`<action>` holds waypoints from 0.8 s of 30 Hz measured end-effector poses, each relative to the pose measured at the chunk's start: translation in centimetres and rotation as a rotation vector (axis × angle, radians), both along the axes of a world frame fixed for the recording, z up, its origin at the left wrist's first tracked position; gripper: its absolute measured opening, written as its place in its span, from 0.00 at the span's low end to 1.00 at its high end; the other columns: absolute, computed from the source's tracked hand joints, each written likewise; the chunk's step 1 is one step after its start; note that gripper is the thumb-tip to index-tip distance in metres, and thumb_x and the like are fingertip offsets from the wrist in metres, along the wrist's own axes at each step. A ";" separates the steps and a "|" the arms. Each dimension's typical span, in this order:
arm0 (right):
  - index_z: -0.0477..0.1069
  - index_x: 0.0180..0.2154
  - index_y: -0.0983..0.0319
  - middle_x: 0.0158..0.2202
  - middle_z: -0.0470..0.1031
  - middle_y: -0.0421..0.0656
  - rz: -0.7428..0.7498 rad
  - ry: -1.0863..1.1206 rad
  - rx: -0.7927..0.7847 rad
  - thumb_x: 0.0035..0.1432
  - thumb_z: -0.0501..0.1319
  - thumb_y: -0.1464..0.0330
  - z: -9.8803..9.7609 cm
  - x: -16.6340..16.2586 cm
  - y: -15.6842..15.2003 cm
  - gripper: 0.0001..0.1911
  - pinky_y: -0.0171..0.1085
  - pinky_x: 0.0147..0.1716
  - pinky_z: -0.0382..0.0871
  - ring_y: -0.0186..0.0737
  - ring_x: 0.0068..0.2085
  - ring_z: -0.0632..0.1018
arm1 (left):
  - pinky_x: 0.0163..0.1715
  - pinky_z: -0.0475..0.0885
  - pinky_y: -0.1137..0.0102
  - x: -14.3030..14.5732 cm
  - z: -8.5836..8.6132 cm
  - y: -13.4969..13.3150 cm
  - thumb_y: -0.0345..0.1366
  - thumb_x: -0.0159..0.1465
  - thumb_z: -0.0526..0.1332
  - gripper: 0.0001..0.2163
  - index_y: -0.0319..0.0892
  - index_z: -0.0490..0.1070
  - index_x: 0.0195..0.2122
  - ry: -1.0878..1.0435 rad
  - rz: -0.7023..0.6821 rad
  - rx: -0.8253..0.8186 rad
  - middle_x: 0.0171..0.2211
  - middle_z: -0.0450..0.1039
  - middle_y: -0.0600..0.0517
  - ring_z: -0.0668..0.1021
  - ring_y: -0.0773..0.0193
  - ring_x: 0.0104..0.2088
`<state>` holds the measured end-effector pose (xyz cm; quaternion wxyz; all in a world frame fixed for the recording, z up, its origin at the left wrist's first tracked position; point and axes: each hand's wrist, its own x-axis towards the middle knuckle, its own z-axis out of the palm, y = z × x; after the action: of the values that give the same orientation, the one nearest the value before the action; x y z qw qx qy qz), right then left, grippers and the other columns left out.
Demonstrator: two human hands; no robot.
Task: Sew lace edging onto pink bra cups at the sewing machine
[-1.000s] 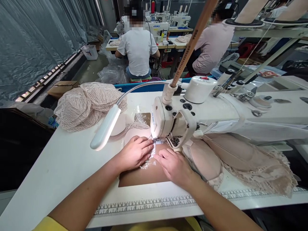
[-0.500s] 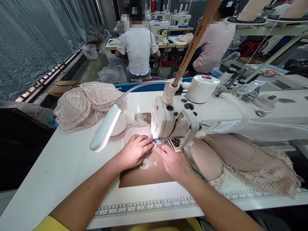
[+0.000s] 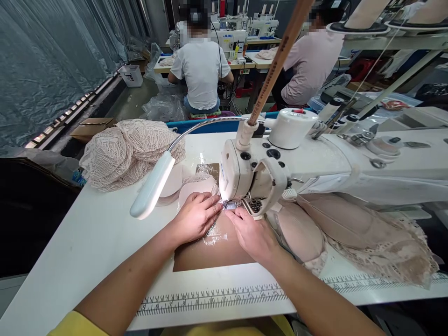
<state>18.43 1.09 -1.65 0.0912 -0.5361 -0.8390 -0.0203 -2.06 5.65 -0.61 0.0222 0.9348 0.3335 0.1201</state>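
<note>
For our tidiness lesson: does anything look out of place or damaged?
Crumpled clear plastic lies loose on the floor by the co-worker in white, perhaps misplaced. Near the left hand, shiny film on the brown panel looks wrinkled.

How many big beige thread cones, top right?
2: left cone on the thread stand; right cone beside it, at the right edge. Tops cut off; others may be hidden.

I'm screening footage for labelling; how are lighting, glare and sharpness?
Head view: a bright patch lies beneath the glossy white sewing machine head, beside the bare left hand; glare streaks the clear shiny film on the brown panel; that hand and the right hand look reasonably sharp. Head view, background: pixelation covers part of the head of the seated person in the white T-shirt.
</note>
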 end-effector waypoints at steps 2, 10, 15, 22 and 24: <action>0.73 0.53 0.56 0.37 0.76 0.44 0.004 0.009 0.005 0.58 0.54 0.76 -0.1 0.0 0.0 0.23 0.35 0.28 0.59 0.39 0.33 0.73 | 0.48 0.63 0.58 0.0 0.2 0.0 0.36 0.70 0.49 0.17 0.41 0.67 0.56 0.026 0.011 -0.003 0.54 0.70 0.43 0.69 0.51 0.51; 0.74 0.49 0.60 0.39 0.77 0.45 0.016 0.063 0.016 0.62 0.51 0.74 0.2 0.6 0.0 0.19 0.36 0.31 0.62 0.39 0.33 0.74 | 0.40 0.69 0.60 -0.1 3.4 -2.1 0.44 0.69 0.50 0.18 0.38 0.70 0.50 0.198 0.141 -0.158 0.47 0.71 0.42 0.71 0.50 0.45; 0.74 0.49 0.61 0.42 0.77 0.47 0.009 0.093 0.009 0.60 0.51 0.75 -0.3 1.2 -0.1 0.19 0.36 0.34 0.65 0.41 0.36 0.74 | 0.38 0.71 0.61 0.3 3.9 -3.1 0.45 0.67 0.53 0.17 0.37 0.73 0.41 0.172 0.148 -0.252 0.38 0.72 0.43 0.73 0.52 0.40; 0.75 0.45 0.60 0.35 0.76 0.43 0.129 0.195 0.014 0.59 0.52 0.76 0.2 1.3 -0.3 0.17 0.35 0.30 0.60 0.37 0.31 0.71 | 0.43 0.71 0.61 1.1 1.4 -3.3 0.36 0.68 0.51 0.13 0.37 0.71 0.47 -0.024 -0.018 -0.168 0.49 0.71 0.43 0.72 0.56 0.43; 0.76 0.42 0.59 0.31 0.74 0.42 0.165 0.198 0.015 0.58 0.53 0.76 0.2 1.2 -0.4 0.16 0.35 0.27 0.57 0.36 0.28 0.69 | 0.43 0.71 0.60 1.1 0.9 -3.3 0.35 0.68 0.51 0.14 0.37 0.69 0.51 -0.041 -0.023 -0.131 0.52 0.70 0.42 0.72 0.55 0.44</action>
<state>19.62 0.71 -1.48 0.1788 -0.4639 -0.8670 0.0339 -0.95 2.40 0.24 0.0915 0.9325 0.3292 0.1168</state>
